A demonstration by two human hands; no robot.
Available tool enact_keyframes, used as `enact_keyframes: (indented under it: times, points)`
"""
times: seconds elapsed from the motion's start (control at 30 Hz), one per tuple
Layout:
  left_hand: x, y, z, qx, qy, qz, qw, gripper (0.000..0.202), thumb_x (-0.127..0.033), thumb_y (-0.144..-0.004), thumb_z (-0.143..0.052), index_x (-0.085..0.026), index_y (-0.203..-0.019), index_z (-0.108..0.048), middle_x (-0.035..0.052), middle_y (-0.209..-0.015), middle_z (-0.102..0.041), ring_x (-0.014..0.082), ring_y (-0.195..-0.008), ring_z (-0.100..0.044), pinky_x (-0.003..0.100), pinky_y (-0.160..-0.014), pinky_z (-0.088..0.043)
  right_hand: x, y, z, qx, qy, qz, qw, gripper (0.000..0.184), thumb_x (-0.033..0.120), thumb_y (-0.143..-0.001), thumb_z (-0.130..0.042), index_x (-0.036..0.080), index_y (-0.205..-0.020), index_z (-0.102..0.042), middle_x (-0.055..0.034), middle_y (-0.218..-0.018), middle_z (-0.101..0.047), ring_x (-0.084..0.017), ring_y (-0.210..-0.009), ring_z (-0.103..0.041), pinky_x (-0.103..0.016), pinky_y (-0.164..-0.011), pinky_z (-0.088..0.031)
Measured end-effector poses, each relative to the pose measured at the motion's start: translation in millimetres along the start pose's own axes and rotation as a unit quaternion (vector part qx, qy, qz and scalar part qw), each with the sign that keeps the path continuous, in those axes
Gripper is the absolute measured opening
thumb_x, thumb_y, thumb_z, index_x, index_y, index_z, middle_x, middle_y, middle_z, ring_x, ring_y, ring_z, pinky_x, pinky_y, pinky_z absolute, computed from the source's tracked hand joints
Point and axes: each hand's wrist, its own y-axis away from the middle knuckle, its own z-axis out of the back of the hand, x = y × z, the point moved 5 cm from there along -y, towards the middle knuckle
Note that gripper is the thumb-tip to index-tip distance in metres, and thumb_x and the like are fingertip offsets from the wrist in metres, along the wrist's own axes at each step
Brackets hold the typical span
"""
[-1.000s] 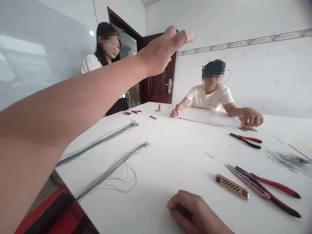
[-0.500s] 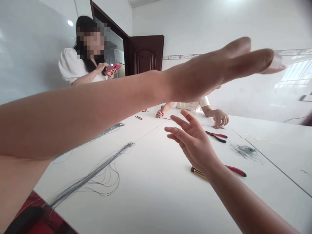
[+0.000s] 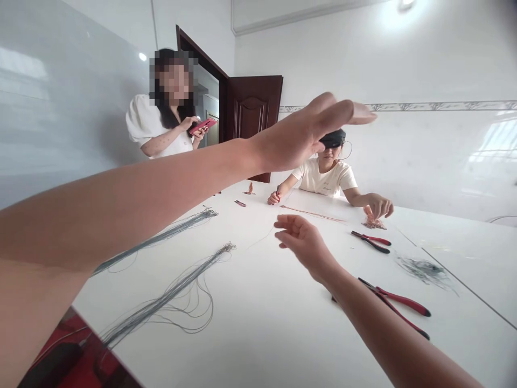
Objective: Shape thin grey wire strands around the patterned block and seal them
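Fingers of the right hand (image 3: 301, 240) are loosely curled and holding nothing visible, less splayed than half a second earlier. Those of the raised left hand (image 3: 299, 134) are extended, though any grip there cannot be told. Two grey wire bundles (image 3: 169, 293) are laid on the white table (image 3: 250, 334), left of both hands, their long axes running from lower left to upper right.

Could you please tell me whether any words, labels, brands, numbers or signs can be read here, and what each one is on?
No text can be read; the small dark print on the seated person's white T-shirt is too small to make out.
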Motion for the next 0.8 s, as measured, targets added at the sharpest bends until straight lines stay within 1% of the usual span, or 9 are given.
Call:
enact_keyframes:
  times: [0.07,0.13,0.2,0.27,0.37,0.5,0.57,0.67,0.8]
  points:
    - [-2.0,10.3,-6.4,0.026,0.012,-0.043,0.999,0.053,-0.003,-0.076,-0.044,-0.014,-0.128,-0.035,0.0084,-0.122,-0.041,0.0111,-0.103,-0.045,0.023,-0.076,-0.045,17.4,-0.4,16.7,-0.054,0.005,0.043,0.998,0.026,0.019,-0.067,-0.064,0.016,-0.092,-0.058,-0.0056,-0.091,-0.063,-0.014,-0.075,-0.059,-0.029,-0.062,-0.049]
    - [0.0,20.8,-15.2,0.041,0.066,-0.014,0.997,0.061,-0.004,-0.076,-0.045,-0.016,-0.132,-0.025,0.0086,-0.118,-0.04,0.0091,-0.092,-0.048,0.02,-0.066,-0.046,39.0,3.5,31.3,-0.099,0.002,0.087,0.991,0.024,0.022,-0.071,-0.062,0.018,-0.094,-0.058,-0.0028,-0.091,-0.062,-0.011,-0.075,-0.059,-0.026,-0.064,-0.049]
    - [1.3,29.3,-26.6,0.054,0.129,0.022,0.99,0.069,-0.006,-0.075,-0.049,-0.025,-0.134,-0.02,0.0062,-0.113,-0.042,0.0091,-0.088,-0.049,0.018,-0.062,-0.046,57.0,10.5,38.3,-0.105,0.004,0.122,0.987,0.022,0.023,-0.073,-0.063,0.02,-0.094,-0.059,-0.0016,-0.089,-0.062,-0.011,-0.076,-0.059,-0.025,-0.065,-0.049]
    - [-0.5,34.4,-37.9,0.058,0.178,0.029,0.982,0.074,-0.006,-0.073,-0.051,-0.031,-0.134,-0.018,0.0053,-0.112,-0.042,0.011,-0.09,-0.048,0.018,-0.06,-0.047,66.5,18.4,39.2,-0.084,0.013,0.144,0.986,0.02,0.024,-0.074,-0.064,0.02,-0.093,-0.061,-0.0014,-0.085,-0.063,-0.012,-0.078,-0.06,-0.026,-0.066,-0.051]
    - [-2.3,37.3,-53.4,0.061,0.239,0.044,0.968,0.078,-0.006,-0.072,-0.052,-0.037,-0.134,-0.018,0.0046,-0.11,-0.042,0.0115,-0.089,-0.047,0.017,-0.057,-0.047,65.3,29.8,40.5,-0.075,0.044,0.159,0.983,0.018,0.023,-0.074,-0.066,0.019,-0.091,-0.061,-0.0011,-0.081,-0.065,-0.013,-0.079,-0.061,-0.027,-0.068,-0.053]
    - [-3.0,40.0,-72.6,0.085,0.301,0.092,0.945,0.084,-0.006,-0.072,-0.053,-0.041,-0.135,-0.011,0.0017,-0.097,-0.043,0.0071,-0.074,-0.049,0.017,-0.055,-0.047,58.2,43.0,51.5,-0.106,0.104,0.168,0.975,0.024,0.02,-0.073,-0.068,0.02,-0.094,-0.056,-0.0014,-0.081,-0.068,-0.015,-0.076,-0.065,-0.03,-0.066,-0.055]
    - [-3.0,40.7,-80.5,0.097,0.318,0.113,0.936,0.085,-0.006,-0.072,-0.054,-0.042,-0.135,-0.01,0.0007,-0.095,-0.043,0.0043,-0.065,-0.048,0.018,-0.054,-0.048,58.4,48.1,57.5,-0.113,0.136,0.166,0.97,0.029,0.019,-0.072,-0.068,0.021,-0.097,-0.054,-0.0016,-0.081,-0.068,-0.016,-0.074,-0.066,-0.032,-0.066,-0.056]
    - [-2.1,39.7,-89.4,0.11,0.336,0.131,0.926,0.086,-0.008,-0.072,-0.055,-0.043,-0.135,-0.008,0.0017,-0.099,-0.044,0.0025,-0.059,-0.049,0.02,-0.054,-0.048,64.0,52.7,62.0,-0.094,0.178,0.168,0.965,0.034,0.019,-0.073,-0.067,0.022,-0.103,-0.051,-0.0015,-0.078,-0.069,-0.018,-0.075,-0.067,-0.036,-0.069,-0.055]
    - [0.7,37.0,-93.4,0.101,0.344,0.14,0.923,0.087,-0.009,-0.072,-0.057,-0.04,-0.136,-0.007,0.0055,-0.108,-0.046,0.0052,-0.065,-0.053,0.022,-0.054,-0.049,70.9,53.3,63.5,-0.072,0.203,0.156,0.964,0.038,0.016,-0.075,-0.064,0.024,-0.107,-0.046,0.0001,-0.076,-0.069,-0.018,-0.077,-0.067,-0.035,-0.069,-0.055]
